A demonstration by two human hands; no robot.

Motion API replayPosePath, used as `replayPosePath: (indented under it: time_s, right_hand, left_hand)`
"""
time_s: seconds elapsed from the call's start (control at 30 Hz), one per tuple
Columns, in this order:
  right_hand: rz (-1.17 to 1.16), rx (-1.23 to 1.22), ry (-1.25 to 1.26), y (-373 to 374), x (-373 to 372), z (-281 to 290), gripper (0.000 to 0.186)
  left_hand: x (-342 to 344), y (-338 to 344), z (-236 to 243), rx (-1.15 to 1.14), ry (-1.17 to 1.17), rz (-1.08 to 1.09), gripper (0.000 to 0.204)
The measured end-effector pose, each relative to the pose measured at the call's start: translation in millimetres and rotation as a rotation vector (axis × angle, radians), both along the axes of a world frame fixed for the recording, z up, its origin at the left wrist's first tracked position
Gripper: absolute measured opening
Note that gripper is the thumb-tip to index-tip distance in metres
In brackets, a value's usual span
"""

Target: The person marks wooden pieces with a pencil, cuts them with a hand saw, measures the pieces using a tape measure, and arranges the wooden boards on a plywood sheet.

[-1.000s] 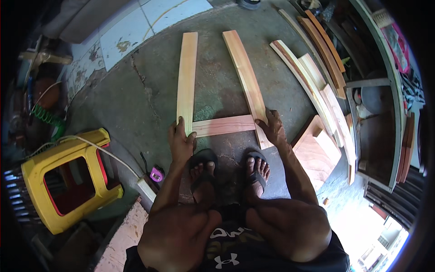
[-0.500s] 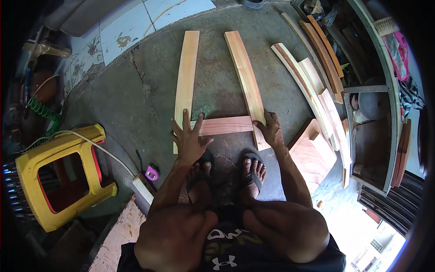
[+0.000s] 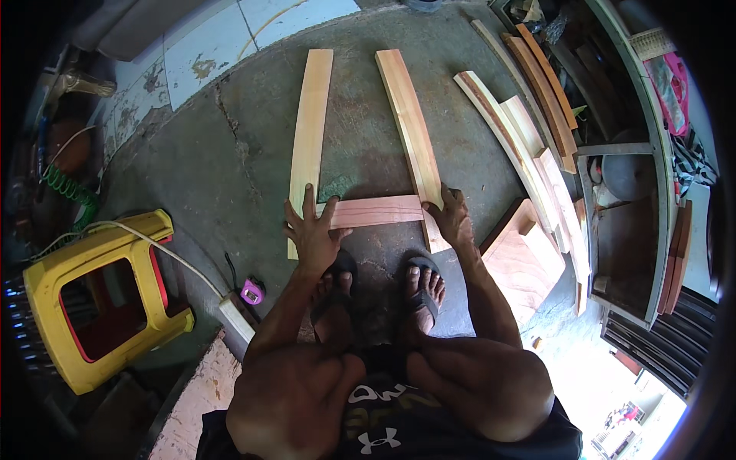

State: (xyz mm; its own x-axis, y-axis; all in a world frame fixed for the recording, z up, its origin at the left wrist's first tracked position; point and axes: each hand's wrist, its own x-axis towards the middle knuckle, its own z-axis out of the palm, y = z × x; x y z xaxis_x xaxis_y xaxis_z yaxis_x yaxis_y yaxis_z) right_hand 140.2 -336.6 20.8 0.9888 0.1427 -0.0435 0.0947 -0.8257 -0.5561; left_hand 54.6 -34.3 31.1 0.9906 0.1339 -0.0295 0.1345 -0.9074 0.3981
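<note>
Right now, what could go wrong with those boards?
The crosspiece lies between the left board and right board with no fastener visible; a bump might shift it. The left fingers partly cover its left end, so a gap could go unseen. The toes are nearby; a slipping board might knock them.

It's a grey concrete floor, cracked toward the left. I see two long pale boards lying on it, a short pinkish board between their near ends. Off right rest more planks and a wooden panel; nearer left, a purple tape measure and yellow boxy frame.
</note>
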Motion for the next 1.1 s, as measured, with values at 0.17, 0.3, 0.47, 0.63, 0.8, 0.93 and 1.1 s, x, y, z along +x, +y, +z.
replayPosePath:
  time_s: [0.17, 0.3, 0.47, 0.63, 0.8, 0.93, 1.1]
  right_hand:
    - [-0.047, 0.044, 0.085, -2.1, -1.8, 1.3, 0.062]
    - [-0.06, 0.033, 0.106, 11.1, 2.2, 11.6, 0.063]
    - [-0.074, 0.021, 0.13, 1.5, 0.1, 2.5, 0.061]
    - [-0.064, 0.054, 0.18, 5.3, -1.6, 8.5, 0.063]
    - [-0.018, 0.11, 0.144, -0.8, 5.8, 6.6, 0.065]
    - [-0.01, 0.062, 0.14, -3.9, 2.6, 4.7, 0.068]
    - [-0.005, 0.013, 0.161, -5.8, 2.0, 5.7, 0.067]
  left_hand:
    - [-1.1, -5.7, -1.4, -0.011, -0.004, 0.004, 0.072]
    - [2.5, 0.4, -1.6, 0.03, 0.011, 0.003, 0.074]
    - [4.8, -9.5, 4.1, 0.039, 0.046, 0.007, 0.075]
    - [10.9, 3.5, 22.6, -0.146, 0.168, 0.049, 0.094]
    - [8.3, 36.8, 6.1, -0.53, -0.129, 0.32, 0.092]
    - [4.3, 37.0, -3.1, -0.364, -0.137, 0.352, 0.074]
    - [7.1, 37.3, -2.8, -0.524, -0.098, 0.461, 0.065]
